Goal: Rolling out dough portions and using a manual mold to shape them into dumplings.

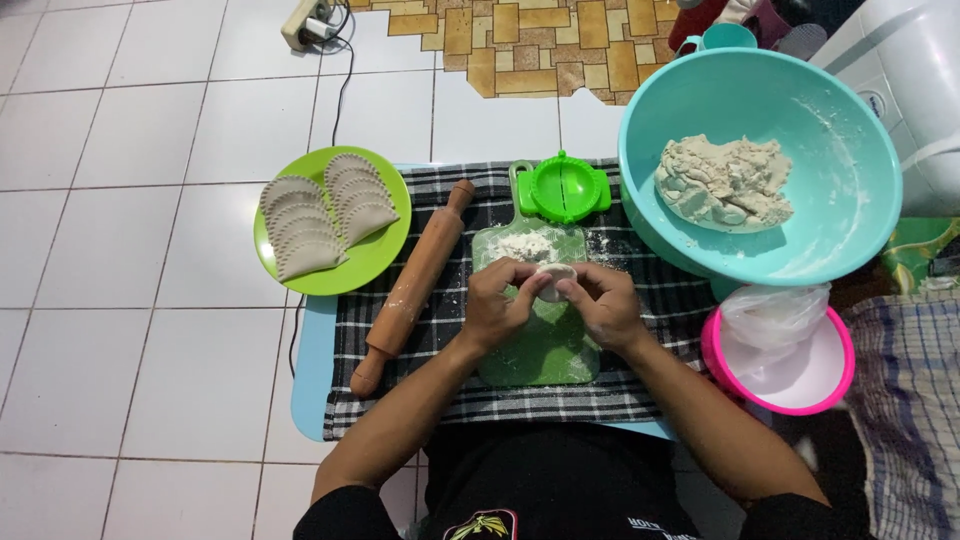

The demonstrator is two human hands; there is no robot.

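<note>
Together, both hands (550, 300) around dough piece (556, 281)

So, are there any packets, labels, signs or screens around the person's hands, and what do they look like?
Plastic bag: clear, crumpled, in the pink bowl at right.
Label: small blue mark on the white container, top right.
Shirt print: yellow and pink, bottom edge.
No signs or screens.

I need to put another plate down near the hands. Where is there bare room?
Bare white tiled floor lies open left of the round green plate of folded pastries and wooden rolling pin. It is crowded right of the green cutting board: large turquoise bowl of dough, pink bowl.
</note>
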